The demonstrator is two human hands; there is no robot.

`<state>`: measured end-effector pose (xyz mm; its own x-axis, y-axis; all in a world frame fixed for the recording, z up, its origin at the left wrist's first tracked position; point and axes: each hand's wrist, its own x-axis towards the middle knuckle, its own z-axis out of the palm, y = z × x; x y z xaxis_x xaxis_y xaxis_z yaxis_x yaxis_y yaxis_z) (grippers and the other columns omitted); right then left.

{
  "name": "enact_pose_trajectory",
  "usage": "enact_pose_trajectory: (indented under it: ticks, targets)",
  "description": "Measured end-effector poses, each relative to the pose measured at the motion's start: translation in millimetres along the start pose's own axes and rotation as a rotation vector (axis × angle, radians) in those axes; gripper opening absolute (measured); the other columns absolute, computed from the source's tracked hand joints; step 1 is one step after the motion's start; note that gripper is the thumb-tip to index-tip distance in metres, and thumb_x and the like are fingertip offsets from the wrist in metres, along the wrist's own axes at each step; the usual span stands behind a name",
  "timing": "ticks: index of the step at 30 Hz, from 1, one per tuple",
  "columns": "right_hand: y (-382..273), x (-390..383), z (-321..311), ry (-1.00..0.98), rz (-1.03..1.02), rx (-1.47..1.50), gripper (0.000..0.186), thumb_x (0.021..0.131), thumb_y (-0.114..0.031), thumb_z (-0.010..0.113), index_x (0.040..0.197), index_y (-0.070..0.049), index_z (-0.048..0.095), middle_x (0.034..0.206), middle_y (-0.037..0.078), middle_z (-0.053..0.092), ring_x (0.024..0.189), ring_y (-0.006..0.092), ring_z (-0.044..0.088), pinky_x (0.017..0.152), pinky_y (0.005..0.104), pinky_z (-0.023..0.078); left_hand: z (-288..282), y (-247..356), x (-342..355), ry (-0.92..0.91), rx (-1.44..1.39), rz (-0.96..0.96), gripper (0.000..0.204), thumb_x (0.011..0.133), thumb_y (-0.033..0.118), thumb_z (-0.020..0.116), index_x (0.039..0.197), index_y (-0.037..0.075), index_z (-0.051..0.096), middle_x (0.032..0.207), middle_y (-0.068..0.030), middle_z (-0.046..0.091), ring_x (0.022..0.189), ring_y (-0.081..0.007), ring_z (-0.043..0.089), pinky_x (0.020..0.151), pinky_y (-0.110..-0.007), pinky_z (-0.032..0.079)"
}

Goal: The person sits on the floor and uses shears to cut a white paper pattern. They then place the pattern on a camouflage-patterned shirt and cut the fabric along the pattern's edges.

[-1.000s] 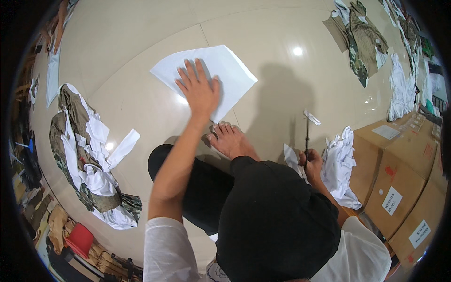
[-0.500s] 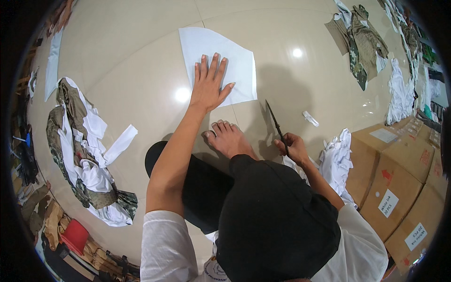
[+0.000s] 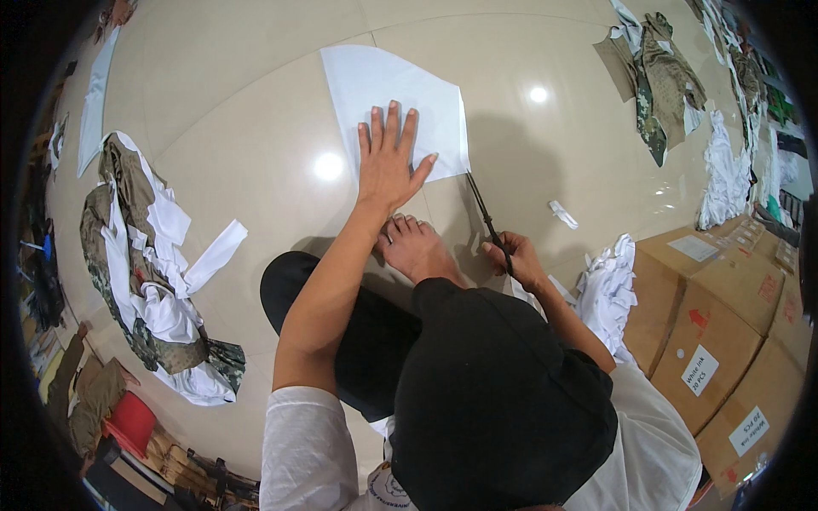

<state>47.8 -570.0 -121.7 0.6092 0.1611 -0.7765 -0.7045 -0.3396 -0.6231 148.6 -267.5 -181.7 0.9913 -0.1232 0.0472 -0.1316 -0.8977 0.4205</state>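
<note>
A white piece of cloth (image 3: 375, 77) lies flat on the tiled floor in front of me. My left hand (image 3: 392, 166) presses on its lower part, fingers spread and palm down. In my right hand (image 3: 517, 257) is a pair of dark scissors (image 3: 483, 213), fingers closed round the handles. The scissors' tip reaches the cloth's lower right corner; whether the blades are around the edge or only touching it, I cannot tell. My bare foot (image 3: 419, 251) rests on the floor just below the cloth.
Camouflage and white garment pieces (image 3: 153, 264) lie in a heap at left, with more camouflage pieces (image 3: 665, 77) at far right. A small white scrap (image 3: 562, 215) is right of the scissors. Crumpled white cloth (image 3: 607, 285) sits beside cardboard boxes (image 3: 716, 315).
My right hand has brought the scissors up and left, so their tip now meets the cloth's corner. My left hand has shifted slightly right and down on the cloth.
</note>
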Motion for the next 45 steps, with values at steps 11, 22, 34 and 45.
enact_pose_trajectory:
  ticks: [11,22,34,45]
  targets:
    - [-3.5,7.9,2.3,0.033,-0.008,-0.035,0.042,0.093,-0.034,0.082,0.076,-0.009,0.053,0.065,0.001,0.058,0.057,0.0089,0.056,0.051,0.0268,0.045,-5.1,-13.9,-1.1,0.001,0.066,-0.203,0.089,0.1,0.059,0.052,0.166,0.005,0.026,0.173,-0.0261,0.014,0.159,-0.0512,0.005,0.126,-0.066,0.003]
    - [-4.3,11.8,5.9,0.105,-0.024,-0.031,0.044,0.091,-0.037,0.083,0.076,-0.008,0.054,0.063,0.0,0.056,0.056,0.0085,0.055,0.05,0.0266,0.045,4.1,-7.1,-3.3,0.014,0.128,-0.233,0.089,0.102,0.061,0.048,0.168,0.007,0.022,0.174,-0.0254,0.015,0.159,-0.0524,0.004,0.125,-0.068,0.002]
    - [-0.8,11.6,-0.6,0.143,-0.046,0.002,0.044,0.09,-0.037,0.085,0.076,-0.008,0.055,0.067,0.001,0.058,0.056,0.0083,0.055,0.05,0.0264,0.045,-4.3,6.3,-4.3,0.026,0.038,-0.11,0.086,0.098,0.06,0.058,0.161,0.006,0.036,0.171,-0.0247,0.023,0.158,-0.0511,0.011,0.125,-0.069,0.006]
    - [7.1,11.2,-8.1,0.106,-0.056,-0.009,0.044,0.091,-0.037,0.084,0.074,-0.009,0.054,0.064,0.001,0.058,0.054,0.009,0.055,0.05,0.026,0.044,5.2,10.2,-6.6,0.003,-0.264,0.29,0.025,0.095,0.03,0.074,0.115,0.015,0.073,0.151,-0.013,0.054,0.151,-0.0387,0.039,0.124,-0.065,0.027]
